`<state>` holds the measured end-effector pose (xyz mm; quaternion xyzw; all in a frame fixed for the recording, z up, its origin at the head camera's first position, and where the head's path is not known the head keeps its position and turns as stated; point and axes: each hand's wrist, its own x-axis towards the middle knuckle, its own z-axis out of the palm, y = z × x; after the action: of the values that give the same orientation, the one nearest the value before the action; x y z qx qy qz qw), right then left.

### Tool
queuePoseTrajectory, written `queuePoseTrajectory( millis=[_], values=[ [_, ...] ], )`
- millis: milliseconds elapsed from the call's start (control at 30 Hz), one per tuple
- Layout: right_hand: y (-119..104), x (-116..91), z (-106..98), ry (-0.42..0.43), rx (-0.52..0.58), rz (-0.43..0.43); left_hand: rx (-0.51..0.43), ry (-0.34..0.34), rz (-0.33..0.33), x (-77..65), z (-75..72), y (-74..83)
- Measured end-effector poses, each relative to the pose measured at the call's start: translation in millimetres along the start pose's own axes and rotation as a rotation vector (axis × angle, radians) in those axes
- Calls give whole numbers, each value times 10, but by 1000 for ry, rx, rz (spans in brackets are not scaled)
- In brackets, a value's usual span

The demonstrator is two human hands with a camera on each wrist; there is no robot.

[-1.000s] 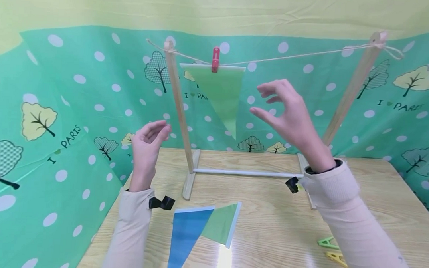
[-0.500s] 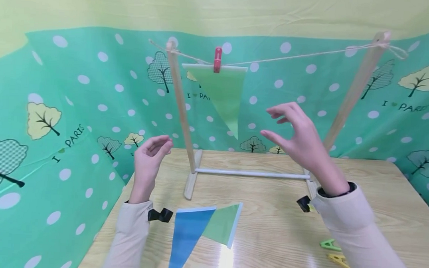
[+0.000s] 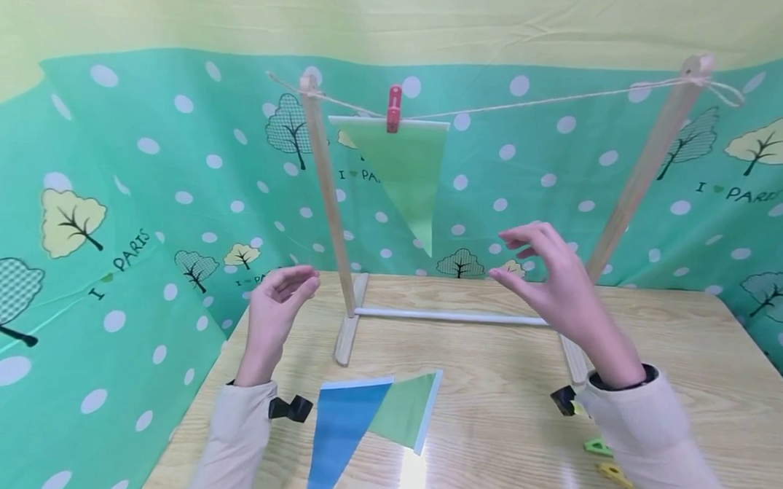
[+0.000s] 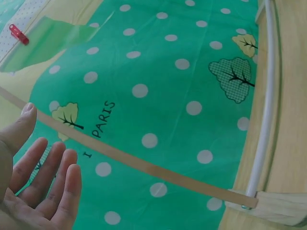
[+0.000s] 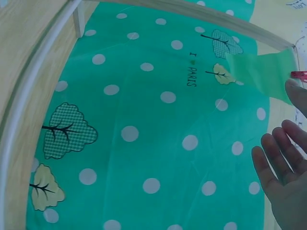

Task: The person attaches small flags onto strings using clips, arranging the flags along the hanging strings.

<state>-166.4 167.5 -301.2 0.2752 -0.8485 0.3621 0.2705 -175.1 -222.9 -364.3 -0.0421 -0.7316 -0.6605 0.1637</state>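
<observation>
Green pennant hangs up because the red clip pinches it to the string; your left hand, below left of that pennant, and right hand, below right — fingers loosely bent, grasping nothing — stand apart from it.

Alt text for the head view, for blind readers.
A green pennant hangs from a string by a red clip; a person's empty left hand and right hand hover lower on either side. A blue pennant and another green one lie on the table.
</observation>
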Motion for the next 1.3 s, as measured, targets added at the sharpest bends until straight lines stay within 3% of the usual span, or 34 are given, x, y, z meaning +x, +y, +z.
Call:
queuePoseTrajectory(
  millis=[400,1133,1300],
  values=[
    [195,-371,65,9,23,78,91,-46,-109,-142,-23,-168],
    [441,-723,56,-40,35,159,144,-135,-159,-263,-63,-547],
    [507,-825,55,-35,51,152,130,-184,-162,-301,-70,-595]
  ],
)
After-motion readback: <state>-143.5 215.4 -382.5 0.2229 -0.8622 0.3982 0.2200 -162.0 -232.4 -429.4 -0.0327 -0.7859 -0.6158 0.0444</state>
